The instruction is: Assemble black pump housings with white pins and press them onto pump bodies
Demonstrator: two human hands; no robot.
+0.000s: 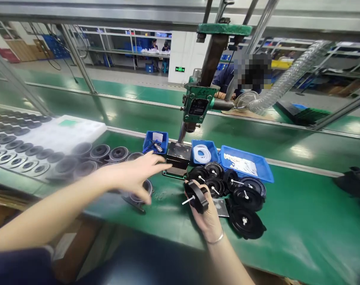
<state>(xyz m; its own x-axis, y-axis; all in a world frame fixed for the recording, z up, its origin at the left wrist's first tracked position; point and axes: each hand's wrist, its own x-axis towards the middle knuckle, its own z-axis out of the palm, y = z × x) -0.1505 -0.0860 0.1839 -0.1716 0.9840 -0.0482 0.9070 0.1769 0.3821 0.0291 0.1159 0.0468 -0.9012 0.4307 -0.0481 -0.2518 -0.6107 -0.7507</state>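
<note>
My left hand (pixel 135 172) is raised over the left middle of the bench, fingers spread, with nothing in it. Beneath it lies a dark round disc with a silvery rim (pixel 142 190), partly covered by the hand. My right hand (pixel 208 215) grips a black round plastic part (pixel 197 196), tilted on edge, with a thin white pin sticking out toward the left. Several similar black parts with white pins (pixel 245 198) lie clustered just right of that hand. A flat grey metal plate (pixel 220 208) shows partly behind my right wrist.
A green-and-black press (pixel 197 103) stands over a metal block (pixel 179 152). Blue bins (pixel 246 160) hold white pieces and white rings (pixel 202 153). Rows of discs (pixel 15 160) and a white foam block (pixel 79 128) occupy the left. A co-worker (pixel 224 81) sits across the bench.
</note>
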